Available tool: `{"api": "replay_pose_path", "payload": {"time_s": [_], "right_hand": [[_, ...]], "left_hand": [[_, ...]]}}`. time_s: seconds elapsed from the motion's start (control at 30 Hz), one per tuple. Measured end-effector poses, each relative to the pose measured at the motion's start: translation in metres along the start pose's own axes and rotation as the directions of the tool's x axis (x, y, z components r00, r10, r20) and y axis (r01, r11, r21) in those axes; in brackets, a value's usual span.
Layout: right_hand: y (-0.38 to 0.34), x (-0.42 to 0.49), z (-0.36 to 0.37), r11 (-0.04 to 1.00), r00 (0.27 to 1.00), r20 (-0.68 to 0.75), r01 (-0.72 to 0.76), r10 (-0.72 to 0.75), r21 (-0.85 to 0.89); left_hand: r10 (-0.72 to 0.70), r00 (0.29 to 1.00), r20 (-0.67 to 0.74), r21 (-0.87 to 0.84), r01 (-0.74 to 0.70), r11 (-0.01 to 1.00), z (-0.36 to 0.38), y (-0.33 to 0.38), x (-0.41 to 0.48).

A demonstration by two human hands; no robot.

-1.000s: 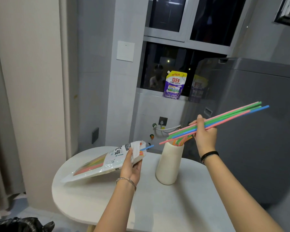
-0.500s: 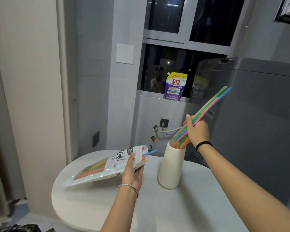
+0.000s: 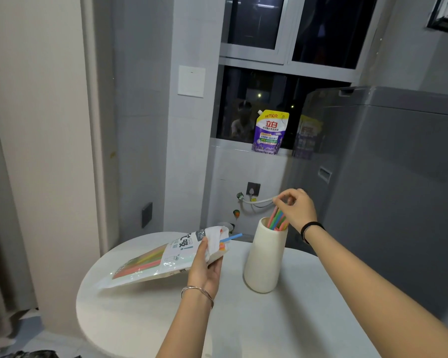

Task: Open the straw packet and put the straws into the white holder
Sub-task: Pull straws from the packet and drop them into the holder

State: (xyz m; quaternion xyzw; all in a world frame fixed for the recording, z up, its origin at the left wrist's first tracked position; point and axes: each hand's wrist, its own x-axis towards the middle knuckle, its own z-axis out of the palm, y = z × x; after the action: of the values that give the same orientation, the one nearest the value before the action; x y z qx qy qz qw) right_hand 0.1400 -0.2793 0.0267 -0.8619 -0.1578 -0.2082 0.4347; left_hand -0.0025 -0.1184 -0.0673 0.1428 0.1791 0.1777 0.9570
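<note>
Right hand [image 3: 296, 209] sits over the mouth of the white holder [image 3: 265, 257], fingertips pinched together on the top ends of a bundle of straws [image 3: 277, 220] that stands inside the holder, leaning toward 1 o'clock. Left hand [image 3: 204, 267] is clamped on the open end of the straw packet [image 3: 161, 259], at 9 o'clock from the holder; the packet tilts with its far end down near the round white table [image 3: 243, 319], and one blue straw [image 3: 232, 238] pokes out of its mouth toward 2 o'clock. A purple pouch [image 3: 269, 131] stands on the window ledge at 12 o'clock from the holder, well apart.
</note>
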Motion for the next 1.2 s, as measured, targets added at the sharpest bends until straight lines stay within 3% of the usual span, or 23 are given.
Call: {"api": "replay_pose_path", "payload": {"time_s": [0.2,0.3,0.37,0.47,0.57,0.63,0.77,0.87,0.97,1.07,1.13,1.2], "right_hand": [[-0.011,-0.011,-0.001,0.994,0.993,-0.059,0.104,-0.106,-0.041],[-0.026,-0.036,0.007,0.968,0.969,-0.220,0.155,-0.111,0.197],[-0.032,-0.059,0.017,0.902,0.970,-0.244,0.111,-0.007,0.418],[-0.030,-0.093,0.037,0.678,0.970,-0.042,-0.136,0.240,0.722],[-0.026,-0.114,0.054,0.588,0.910,0.190,-0.387,0.369,0.711],[-0.025,-0.120,0.061,0.452,0.844,0.311,-0.505,0.437,0.735],[-0.025,-0.131,0.064,-0.030,0.709,0.513,-0.573,0.484,0.819],[-0.023,-0.136,0.066,-0.186,0.679,0.544,-0.529,0.493,0.828],[-0.023,-0.136,0.066,-0.213,0.715,0.513,-0.472,0.475,0.855],[-0.026,-0.137,0.066,-0.146,0.748,0.463,-0.451,0.476,0.880],[-0.026,-0.138,0.069,0.013,0.774,0.367,-0.435,0.516,0.900],[-0.024,-0.138,0.072,0.246,0.814,0.231,-0.411,0.533,0.878]], "left_hand": [[-0.008,1.000,0.004,0.012,0.008,1.000,0.001,0.000,-0.001],[-0.005,1.000,0.028,0.019,0.004,1.000,0.002,0.001,-0.001],[0.001,0.999,0.045,0.039,-0.002,0.999,0.003,0.000,-0.002],[0.022,0.997,0.072,0.101,-0.029,0.994,0.003,-0.002,-0.003],[0.056,0.993,0.108,0.239,-0.080,0.968,0.001,-0.005,-0.005],[0.080,0.985,0.151,0.385,-0.133,0.913,-0.001,-0.006,-0.005],[0.188,0.952,0.241,0.607,-0.299,0.736,-0.001,-0.008,-0.008],[0.165,0.924,0.345,0.669,-0.365,0.647,-0.001,-0.012,-0.011],[0.108,0.917,0.385,0.681,-0.361,0.637,-0.002,-0.015,-0.013],[0.104,0.930,0.352,0.645,-0.322,0.693,-0.002,-0.018,-0.013],[0.108,0.946,0.304,0.615,-0.281,0.737,-0.002,-0.019,-0.012],[0.094,0.954,0.283,0.568,-0.246,0.786,-0.003,-0.019,-0.013]]}}
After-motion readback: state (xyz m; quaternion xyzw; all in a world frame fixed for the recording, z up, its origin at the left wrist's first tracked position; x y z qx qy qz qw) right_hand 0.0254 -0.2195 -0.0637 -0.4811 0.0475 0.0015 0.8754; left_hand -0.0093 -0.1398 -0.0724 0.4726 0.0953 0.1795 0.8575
